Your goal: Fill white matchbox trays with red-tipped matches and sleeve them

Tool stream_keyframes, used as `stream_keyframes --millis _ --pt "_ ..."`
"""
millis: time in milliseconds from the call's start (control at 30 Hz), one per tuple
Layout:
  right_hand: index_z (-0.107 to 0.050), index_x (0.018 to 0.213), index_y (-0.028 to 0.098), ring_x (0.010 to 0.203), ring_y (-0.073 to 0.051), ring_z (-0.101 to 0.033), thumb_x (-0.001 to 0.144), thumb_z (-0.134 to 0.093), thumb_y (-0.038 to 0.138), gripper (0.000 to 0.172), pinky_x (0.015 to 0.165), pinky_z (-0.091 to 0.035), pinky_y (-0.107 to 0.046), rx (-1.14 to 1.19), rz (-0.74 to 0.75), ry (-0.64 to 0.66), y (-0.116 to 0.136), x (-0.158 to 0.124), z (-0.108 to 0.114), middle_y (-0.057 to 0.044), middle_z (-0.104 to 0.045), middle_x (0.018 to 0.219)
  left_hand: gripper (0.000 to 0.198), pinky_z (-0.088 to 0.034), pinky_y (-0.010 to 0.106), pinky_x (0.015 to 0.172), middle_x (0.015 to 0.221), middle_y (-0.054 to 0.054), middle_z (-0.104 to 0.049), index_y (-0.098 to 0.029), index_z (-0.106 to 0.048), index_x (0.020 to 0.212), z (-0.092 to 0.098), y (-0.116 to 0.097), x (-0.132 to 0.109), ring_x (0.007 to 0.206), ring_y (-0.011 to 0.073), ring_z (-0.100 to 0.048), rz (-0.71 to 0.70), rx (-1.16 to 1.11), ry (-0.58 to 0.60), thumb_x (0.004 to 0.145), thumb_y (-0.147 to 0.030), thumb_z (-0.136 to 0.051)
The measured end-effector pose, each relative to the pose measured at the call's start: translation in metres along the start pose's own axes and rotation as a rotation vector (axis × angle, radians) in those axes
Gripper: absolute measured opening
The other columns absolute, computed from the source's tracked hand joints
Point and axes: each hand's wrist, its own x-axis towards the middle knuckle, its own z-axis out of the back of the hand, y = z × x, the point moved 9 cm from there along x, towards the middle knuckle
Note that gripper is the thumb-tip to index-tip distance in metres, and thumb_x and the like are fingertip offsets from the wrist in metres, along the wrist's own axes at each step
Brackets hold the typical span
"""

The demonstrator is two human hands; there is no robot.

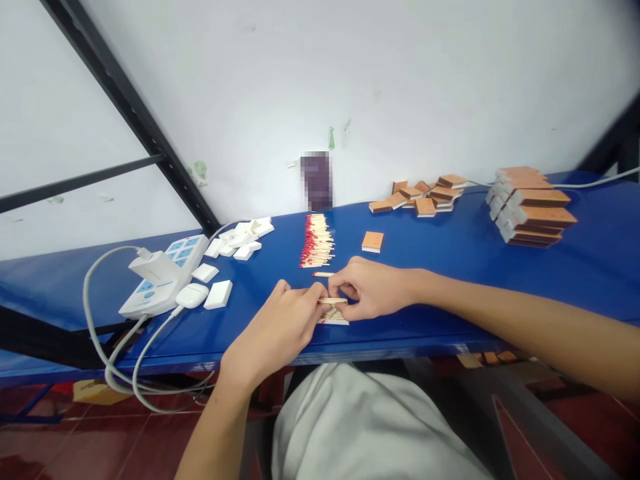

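Note:
My left hand [280, 320] and my right hand [367, 288] meet near the front edge of the blue table [450, 280]. Both pinch a small bundle of matchsticks [333, 301] over a white matchbox tray [335, 319] lying on the table. One loose match [324, 274] lies just behind my fingers. A heap of red-tipped matches [316, 241] sits further back. A single orange matchbox [373, 241] rests to the right of that heap.
Empty white trays [240, 241] lie scattered at the left beside a white power strip [163, 277], an earbud case [193, 295] and trailing cables [115, 360]. Orange matchboxes are heaped at the back [425, 197] and stacked at the right [533, 207]. A black shelf frame [135, 120] crosses the left.

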Motion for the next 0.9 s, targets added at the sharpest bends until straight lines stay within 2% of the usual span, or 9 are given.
stream_keyframes --millis 133,233,367,467,567,733,900 --pt "-0.062 0.074 0.018 0.048 -0.008 -0.042 0.076 -0.062 0.024 0.007 0.053 -0.03 -0.022 -0.066 0.024 0.007 0.003 -0.001 -0.001 0.007 -0.047 0.054 0.031 -0.036 0.035 0.078 0.083 0.0 -0.067 -0.025 -0.061 0.105 0.01 0.012 -0.003 0.076 0.0216 -0.056 0.073 -0.073 -0.056 0.105 -0.037 -0.032" --pt "-0.063 0.078 0.018 0.051 -0.009 -0.042 0.076 -0.062 0.025 0.007 0.057 -0.031 -0.024 -0.112 0.051 -0.018 0.006 -0.001 0.0 0.006 -0.049 0.057 0.029 -0.038 0.032 0.074 0.073 -0.001 -0.064 -0.028 -0.061 0.114 0.015 0.022 -0.007 0.08 0.0232 -0.057 0.15 -0.151 -0.08 0.103 -0.042 -0.038" --pt "-0.061 0.078 0.019 0.054 -0.01 -0.041 0.076 -0.062 0.026 0.008 0.067 -0.033 -0.027 -0.147 0.06 -0.08 0.007 -0.002 0.006 0.006 -0.05 0.059 0.03 -0.038 0.03 0.071 0.059 -0.005 -0.058 -0.028 -0.062 0.112 0.017 0.028 -0.008 0.069 0.0206 -0.057 0.195 -0.223 -0.076 0.1 -0.046 -0.042" --pt "-0.06 0.078 0.019 0.054 -0.01 -0.04 0.077 -0.062 0.028 0.01 0.072 -0.033 -0.029 -0.167 0.057 -0.116 0.006 -0.003 0.009 0.007 -0.05 0.058 0.035 -0.036 0.029 0.062 0.052 -0.006 -0.053 -0.027 -0.063 0.11 0.014 0.028 -0.007 0.055 0.0171 -0.052 0.207 -0.276 -0.026 0.099 -0.051 -0.041" --pt "-0.062 0.082 0.019 0.055 -0.011 -0.043 0.078 -0.062 0.029 0.011 0.067 -0.033 -0.027 -0.15 0.037 -0.116 0.003 -0.003 0.008 0.006 -0.05 0.056 0.041 -0.029 0.028 0.052 0.051 -0.006 -0.051 -0.024 -0.064 0.099 0.01 0.023 -0.006 0.049 0.0153 -0.049 0.194 -0.318 0.035 0.098 -0.056 -0.041" --pt "-0.067 0.095 0.017 0.053 -0.01 -0.044 0.08 -0.062 0.029 0.02 0.058 -0.031 -0.024 -0.123 0.029 -0.044 -0.001 -0.002 0.002 0.006 -0.05 0.059 0.039 -0.027 0.028 0.051 0.058 -0.003 -0.055 -0.022 -0.061 0.089 0.008 0.017 -0.004 0.054 0.0158 -0.051 0.157 -0.284 0.03 0.094 -0.057 -0.046" --pt "-0.066 0.085 0.016 0.054 -0.009 -0.044 0.08 -0.06 0.023 0.01 0.056 -0.03 -0.023 -0.088 0.031 -0.005 -0.003 0.001 -0.002 0.006 -0.049 0.059 0.029 -0.031 0.027 0.054 0.063 -0.003 -0.06 -0.022 -0.061 0.093 0.002 0.023 -0.004 0.06 0.0164 -0.055 0.155 -0.319 0.054 0.096 -0.047 -0.047"
